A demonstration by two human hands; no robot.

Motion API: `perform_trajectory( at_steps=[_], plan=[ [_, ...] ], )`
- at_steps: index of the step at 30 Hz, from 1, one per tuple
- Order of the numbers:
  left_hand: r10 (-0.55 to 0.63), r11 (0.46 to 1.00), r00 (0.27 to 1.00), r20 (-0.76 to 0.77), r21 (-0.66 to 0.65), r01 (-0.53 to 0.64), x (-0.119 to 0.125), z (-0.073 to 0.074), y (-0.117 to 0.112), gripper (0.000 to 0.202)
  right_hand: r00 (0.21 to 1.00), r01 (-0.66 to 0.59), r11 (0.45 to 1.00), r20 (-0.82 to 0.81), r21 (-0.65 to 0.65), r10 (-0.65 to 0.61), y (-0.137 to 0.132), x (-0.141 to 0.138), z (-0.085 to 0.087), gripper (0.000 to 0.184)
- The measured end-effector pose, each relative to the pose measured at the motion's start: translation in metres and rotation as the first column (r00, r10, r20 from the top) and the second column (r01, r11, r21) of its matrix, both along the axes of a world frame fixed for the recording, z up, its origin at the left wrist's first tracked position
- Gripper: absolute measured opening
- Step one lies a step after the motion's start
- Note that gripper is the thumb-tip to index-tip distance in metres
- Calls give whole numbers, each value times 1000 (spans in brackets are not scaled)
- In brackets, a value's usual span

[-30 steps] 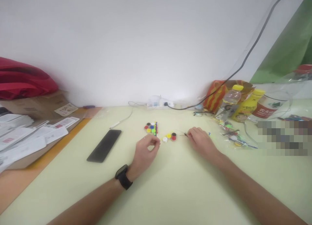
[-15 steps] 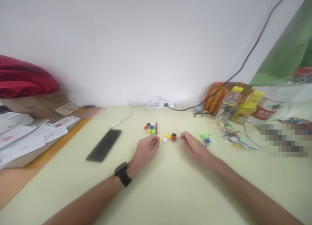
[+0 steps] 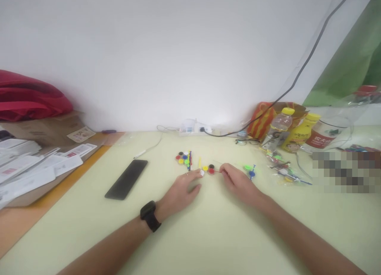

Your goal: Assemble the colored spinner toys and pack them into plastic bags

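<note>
My left hand (image 3: 181, 191) has its fingers stretched apart, its fingertips at a small white disc (image 3: 202, 173). A short yellow stick (image 3: 200, 162) lies just beyond those fingertips. My right hand (image 3: 235, 182) is closed in a pinch on a thin red stick (image 3: 218, 172), whose end points left at a red disc (image 3: 211, 171). A black disc (image 3: 211, 166) and a yellow disc (image 3: 205, 168) lie beside the red one. Farther left is a cluster of small coloured discs (image 3: 181, 157) next to several upright-lying coloured sticks (image 3: 190, 160).
A black phone (image 3: 126, 179) lies left of my hands. Right of them are a green disc (image 3: 247, 168) and a blue piece (image 3: 252, 174), then a clear bag of parts (image 3: 285, 172). Bottles (image 3: 300, 134), eyeglasses (image 3: 247, 141) and a power strip (image 3: 193, 128) stand or lie farther back.
My left hand has let go of the yellow stick, which now lies on the table, and has spread its fingers to the white disc. My right hand keeps its pinch.
</note>
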State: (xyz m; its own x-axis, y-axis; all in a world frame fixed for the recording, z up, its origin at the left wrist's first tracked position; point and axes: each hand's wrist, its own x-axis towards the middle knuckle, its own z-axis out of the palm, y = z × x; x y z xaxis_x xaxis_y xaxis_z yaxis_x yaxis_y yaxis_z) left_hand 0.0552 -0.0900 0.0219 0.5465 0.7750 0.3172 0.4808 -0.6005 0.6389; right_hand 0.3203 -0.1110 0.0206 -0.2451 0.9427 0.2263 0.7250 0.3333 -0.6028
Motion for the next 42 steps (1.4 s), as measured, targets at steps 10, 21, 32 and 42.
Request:
perform_trajectory(
  at_steps=[10,21,32,42],
  plan=[
    [-83,980,995,-60,175,93,1,3,-8,38,963,-249,962,-139,-116,232,-6,-6,12,17],
    [-191,981,982,2,-22,191,4,13,-12,11,931,-272,959,-274,-82,241,-18,-15,22,23],
    [-57,909,948,313,-376,179,7,8,-5,20,893,-234,972,-387,35,229,-28,-23,24,22],
    [-82,889,928,364,-394,233,11,19,-14,22,877,-290,944,-349,160,329,-35,-39,10,18]
  ],
)
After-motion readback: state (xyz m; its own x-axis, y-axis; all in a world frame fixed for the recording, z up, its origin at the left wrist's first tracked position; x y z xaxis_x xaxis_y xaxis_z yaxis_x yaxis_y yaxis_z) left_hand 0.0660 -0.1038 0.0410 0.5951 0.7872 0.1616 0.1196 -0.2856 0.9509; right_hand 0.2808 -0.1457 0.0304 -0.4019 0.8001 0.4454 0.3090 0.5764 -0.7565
